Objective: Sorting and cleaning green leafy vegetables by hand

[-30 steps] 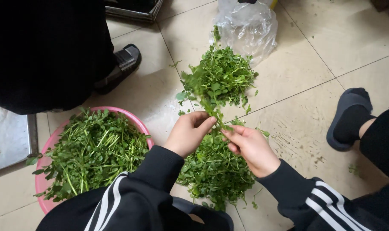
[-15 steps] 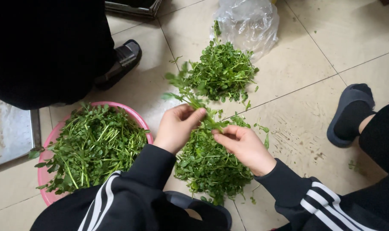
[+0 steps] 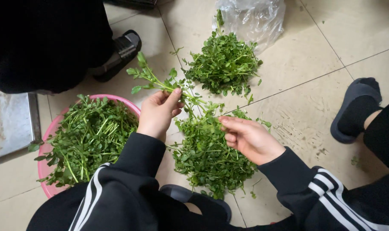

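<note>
My left hand pinches a long leafy green sprig that sticks out to the upper left, just right of a pink basin heaped with picked greens. My right hand rests on the near pile of greens on the tiled floor, fingers curled around stems at the pile's top. A second pile of greens lies farther away, in front of a clear plastic bag.
Another person in black sits at the upper left, one black shoe on the floor beside the basin. My own dark slippers show at right and bottom centre. A metal tray edge lies at far left.
My left hand has pulled a sprig out of the far pile and carried it left toward the basin. My right hand has dropped onto the near pile.
</note>
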